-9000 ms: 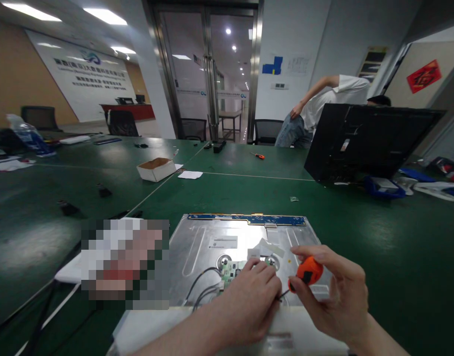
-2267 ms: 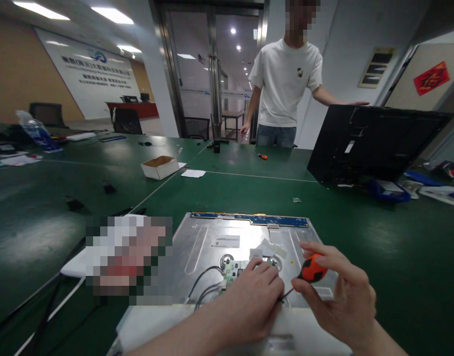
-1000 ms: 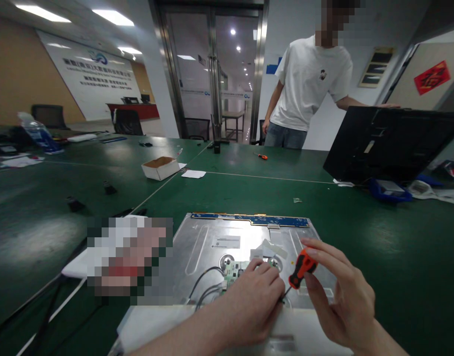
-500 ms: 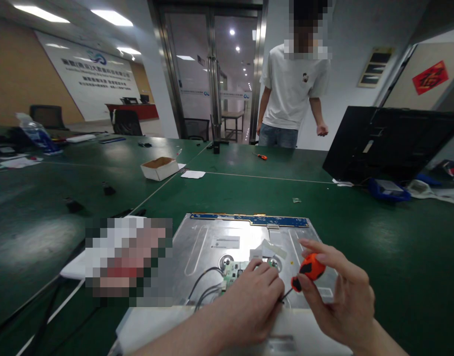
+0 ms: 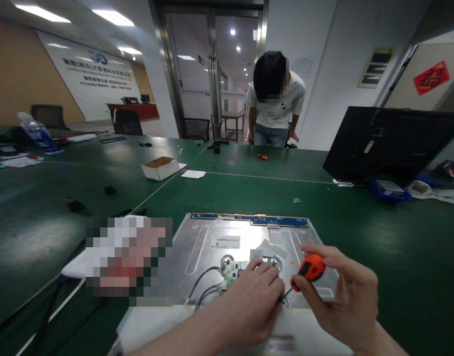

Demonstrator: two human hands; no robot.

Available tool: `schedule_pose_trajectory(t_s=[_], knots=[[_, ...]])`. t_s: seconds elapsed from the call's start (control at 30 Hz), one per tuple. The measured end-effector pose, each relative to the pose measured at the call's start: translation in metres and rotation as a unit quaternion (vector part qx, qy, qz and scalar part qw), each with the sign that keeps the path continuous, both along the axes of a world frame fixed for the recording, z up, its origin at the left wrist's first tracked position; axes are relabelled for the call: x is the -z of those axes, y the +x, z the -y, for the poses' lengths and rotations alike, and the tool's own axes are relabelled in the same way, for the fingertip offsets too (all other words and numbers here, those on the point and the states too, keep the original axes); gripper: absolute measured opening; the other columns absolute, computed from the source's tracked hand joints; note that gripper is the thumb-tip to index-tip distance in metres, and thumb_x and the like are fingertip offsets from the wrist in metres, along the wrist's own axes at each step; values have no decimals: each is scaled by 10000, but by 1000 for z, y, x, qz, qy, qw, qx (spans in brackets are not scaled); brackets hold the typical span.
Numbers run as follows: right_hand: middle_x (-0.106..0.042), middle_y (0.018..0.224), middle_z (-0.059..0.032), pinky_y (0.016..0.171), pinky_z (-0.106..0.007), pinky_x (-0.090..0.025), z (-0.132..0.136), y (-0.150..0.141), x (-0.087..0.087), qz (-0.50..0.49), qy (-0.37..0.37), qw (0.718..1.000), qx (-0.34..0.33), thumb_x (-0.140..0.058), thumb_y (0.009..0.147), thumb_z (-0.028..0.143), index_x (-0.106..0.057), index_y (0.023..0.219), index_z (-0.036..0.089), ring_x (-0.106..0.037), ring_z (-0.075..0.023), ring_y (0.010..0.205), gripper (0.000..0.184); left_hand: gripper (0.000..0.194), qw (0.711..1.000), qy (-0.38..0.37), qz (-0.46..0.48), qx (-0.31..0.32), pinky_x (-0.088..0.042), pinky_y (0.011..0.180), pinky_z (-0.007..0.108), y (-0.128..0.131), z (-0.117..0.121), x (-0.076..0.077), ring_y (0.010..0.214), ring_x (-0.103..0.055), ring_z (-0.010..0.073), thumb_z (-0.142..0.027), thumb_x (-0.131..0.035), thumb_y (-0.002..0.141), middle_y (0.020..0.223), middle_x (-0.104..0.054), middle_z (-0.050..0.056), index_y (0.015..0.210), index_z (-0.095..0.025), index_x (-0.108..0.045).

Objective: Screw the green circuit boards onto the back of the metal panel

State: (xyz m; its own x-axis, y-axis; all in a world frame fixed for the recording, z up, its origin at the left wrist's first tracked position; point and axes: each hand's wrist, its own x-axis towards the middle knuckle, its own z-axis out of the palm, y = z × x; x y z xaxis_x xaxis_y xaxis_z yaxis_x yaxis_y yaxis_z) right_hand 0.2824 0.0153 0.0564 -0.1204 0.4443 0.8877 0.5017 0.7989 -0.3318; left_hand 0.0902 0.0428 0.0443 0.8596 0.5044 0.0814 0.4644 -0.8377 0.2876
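Note:
A silver metal panel back (image 5: 212,237) lies flat on the green table (image 5: 379,232), with a blue strip (image 5: 249,218) along its far edge. My left hand (image 5: 251,301) rests knuckles-up on a small green circuit board (image 5: 231,270) near the panel's front, fingers curled and pressed down over it. Black cables (image 5: 203,287) run from the board to the left. My right hand (image 5: 345,296) is closed round an orange and black screwdriver (image 5: 309,269); its thin shaft slants down to the panel beside my left fingers.
A person in a white shirt (image 5: 277,106) bends over at the table's far side near a small orange screwdriver (image 5: 261,156). A black monitor shell (image 5: 390,143) stands at right, with blue items beneath. An open cardboard box (image 5: 159,167) and white paper (image 5: 193,173) lie mid-table.
The person across the table has moved left from the black monitor shell and bent forward. My right hand has turned the screwdriver handle slightly; my left hand has stayed on the board.

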Motion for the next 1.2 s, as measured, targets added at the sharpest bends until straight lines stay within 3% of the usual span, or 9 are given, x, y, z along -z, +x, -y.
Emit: schedule_pose_trajectory(t_s=[0.2,0.33,0.67,0.83,1.0,1.2], knots=[[-660,1200,-138,812,-427,-594,2,0,1,37,5,999,18,-637,817,72,-472,1302,196,-677,-267,1067,527,261,1000,-1,7,7,-373,1012,418,-1,0,0,1060,-561,265,-186,-539,915,1126,-626,97,1176,-167,-540],[-639,1215,-142,830,-394,-578,3,2,0,59,24,997,44,-589,825,34,-529,1303,167,-654,-256,1099,500,251,1000,-1,14,4,-362,1026,426,-1,0,0,1072,-557,268,-182,-547,907,1141,-628,99,1157,-170,-544],[-659,1157,-94,838,-376,-581,-1,0,1,3,-1,1000,-15,-722,760,39,-434,1318,214,-685,-222,1014,651,169,1000,-3,-2,4,-378,1006,439,-1,-1,-1,1020,-566,269,-188,-540,907,1073,-624,87,1074,-175,-561],[-627,1248,-146,896,-406,-552,1,1,1,34,-2,999,-21,-630,798,10,-442,1337,161,-646,-244,1107,590,201,1000,-1,8,4,-380,1010,427,-1,-1,1,1040,-552,268,-190,-533,922,1099,-624,92,1123,-184,-544],[-600,1274,-137,938,-369,-520,2,3,-1,63,17,998,19,-578,822,-5,-513,1323,144,-602,-236,1184,527,210,1000,6,6,4,-375,1013,416,-2,0,0,1059,-547,260,-181,-546,914,1116,-621,88,1124,-177,-544],[-629,1242,-141,897,-378,-553,0,1,-2,39,5,999,-23,-635,804,9,-459,1331,149,-633,-243,1142,573,191,1000,5,0,-3,-375,1007,432,1,1,-1,1029,-562,266,-179,-545,902,1089,-627,90,1090,-163,-570]])
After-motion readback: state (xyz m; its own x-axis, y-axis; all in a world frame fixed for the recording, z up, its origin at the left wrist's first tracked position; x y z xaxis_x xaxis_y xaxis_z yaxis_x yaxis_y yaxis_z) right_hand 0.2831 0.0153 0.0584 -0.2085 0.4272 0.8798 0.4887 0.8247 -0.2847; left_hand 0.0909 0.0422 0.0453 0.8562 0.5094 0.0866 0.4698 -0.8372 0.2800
